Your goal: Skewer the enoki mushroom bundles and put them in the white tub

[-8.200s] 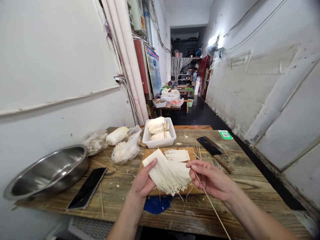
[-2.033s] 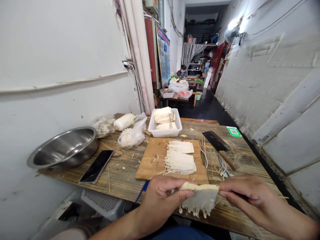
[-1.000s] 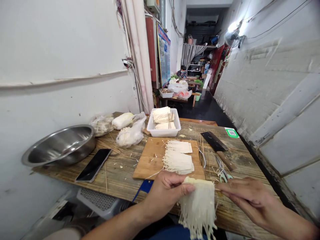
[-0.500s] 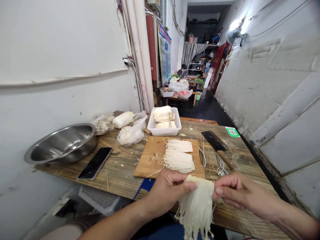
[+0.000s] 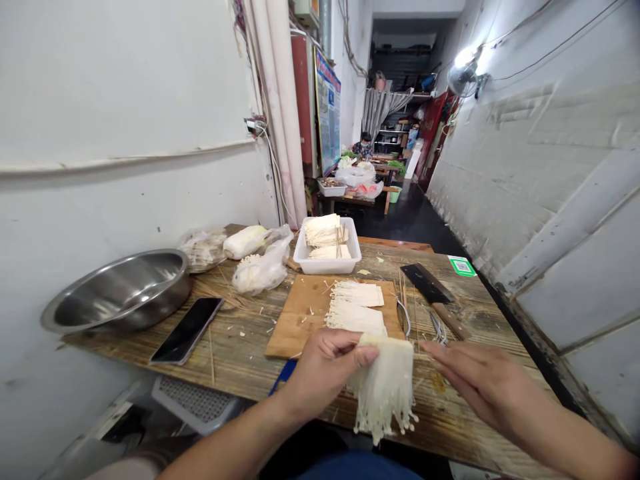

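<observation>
My left hand (image 5: 333, 367) is closed on the cut top edge of a flat bunch of enoki mushrooms (image 5: 386, 380), whose thin stems and small caps hang down past the table's front edge. To the right of the bunch and apart from it, my right hand (image 5: 480, 380) has its fingers stretched out, slightly blurred. Just beyond, two more flat enoki bunches (image 5: 357, 316) lie on the wooden cutting board (image 5: 295, 317). Thin skewers (image 5: 404, 297) and a pair of scissors (image 5: 437, 327) lie right of the board.
Behind the board stands a white plastic tub (image 5: 327, 265) holding skewered enoki. A cleaver (image 5: 430, 287) lies at the right. Leftward are a phone (image 5: 187, 330), a steel basin (image 5: 117, 290) and bagged mushrooms (image 5: 263, 270). A person (image 5: 364, 145) sits far back.
My right hand has let go of the bunch's right edge and moved slightly away, its fingers straightening. My left hand has shifted a little left and up with the enoki.
</observation>
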A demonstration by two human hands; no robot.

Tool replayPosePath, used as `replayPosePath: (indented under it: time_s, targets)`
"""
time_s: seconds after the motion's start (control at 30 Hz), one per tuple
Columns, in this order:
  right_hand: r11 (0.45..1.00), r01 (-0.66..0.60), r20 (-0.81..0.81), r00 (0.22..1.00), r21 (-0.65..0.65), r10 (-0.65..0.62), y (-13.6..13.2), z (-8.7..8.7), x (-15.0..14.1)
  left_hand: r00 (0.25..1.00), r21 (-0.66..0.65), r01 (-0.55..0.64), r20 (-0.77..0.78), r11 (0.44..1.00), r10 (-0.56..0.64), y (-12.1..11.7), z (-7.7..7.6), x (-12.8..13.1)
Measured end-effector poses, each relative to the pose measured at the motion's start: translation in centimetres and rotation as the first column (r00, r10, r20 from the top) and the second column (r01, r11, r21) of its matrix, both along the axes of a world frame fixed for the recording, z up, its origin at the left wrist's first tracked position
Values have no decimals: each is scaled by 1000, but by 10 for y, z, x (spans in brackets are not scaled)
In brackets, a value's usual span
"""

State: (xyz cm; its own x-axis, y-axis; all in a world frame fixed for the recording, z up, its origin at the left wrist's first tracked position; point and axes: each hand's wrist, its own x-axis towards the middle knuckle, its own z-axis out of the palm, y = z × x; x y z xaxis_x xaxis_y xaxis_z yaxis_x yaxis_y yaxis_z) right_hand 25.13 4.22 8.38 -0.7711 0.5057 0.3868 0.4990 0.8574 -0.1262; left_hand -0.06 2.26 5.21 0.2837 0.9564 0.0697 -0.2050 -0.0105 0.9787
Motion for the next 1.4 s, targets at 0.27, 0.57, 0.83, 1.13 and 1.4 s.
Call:
replayPosePath:
  time_s: [0.27, 0.57, 0.83, 1.13, 1.4]
  targets:
    - [947, 42, -43, 997, -318, -59, 4, 16, 3, 992, 3, -40, -123, 999, 40, 14, -8, -2]
    - [961, 94, -57, 992, -261, -112, 5, 10, 1, 857, 331, 110, -509, 937, 79, 33, 19, -9]
    - [960, 103, 4, 994, -260, -106, 1, 10, 2, 763, 532, 324, -636, 782, 116, 34, 26, 4]
    - [796, 187, -8, 972, -575, -234, 3, 0, -5, 697, 648, 438, -683, 624, 220, 41, 22, 2]
    - [830, 200, 13, 974, -520, -227, 1, 3, -13, 604, 566, 536, -776, 627, 184, 44, 27, 7]
